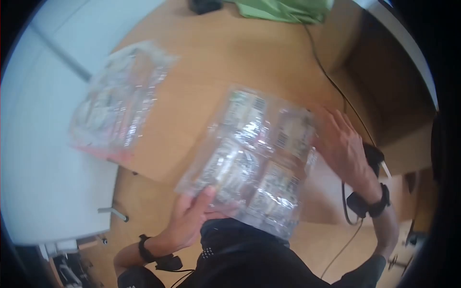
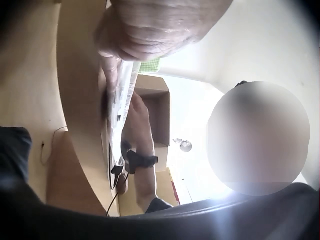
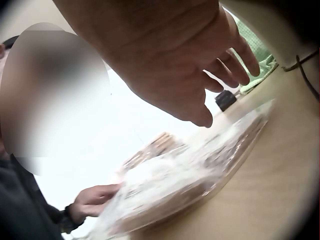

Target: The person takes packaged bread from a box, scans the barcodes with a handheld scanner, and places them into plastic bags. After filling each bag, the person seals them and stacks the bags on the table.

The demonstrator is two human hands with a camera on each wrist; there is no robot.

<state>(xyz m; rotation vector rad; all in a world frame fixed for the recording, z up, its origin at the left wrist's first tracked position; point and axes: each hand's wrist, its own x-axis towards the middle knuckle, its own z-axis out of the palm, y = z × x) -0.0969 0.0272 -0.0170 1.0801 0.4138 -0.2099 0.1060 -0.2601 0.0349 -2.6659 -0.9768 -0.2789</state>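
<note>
A clear plastic sheet of pockets [image 1: 254,158], holding several packets with barcodes, lies tilted at the table's near edge. My left hand [image 1: 192,216] grips its near left corner, thumb on top and fingers beneath. Just off the sheet's right edge is my right hand [image 1: 343,146], its fingers extended and slightly spread. In the right wrist view the right hand [image 3: 175,65] hovers above the plastic sheet [image 3: 175,195] with nothing in it. The left wrist view shows the sheet [image 2: 121,105] edge-on below the left hand [image 2: 155,30].
Another plastic pack [image 1: 120,98] lies at the table's left side. Green cloth [image 1: 283,9] and a black object [image 1: 205,6] are at the far edge. An open cardboard box [image 1: 389,91] stands at the right, with a black cable [image 1: 331,79] running beside it.
</note>
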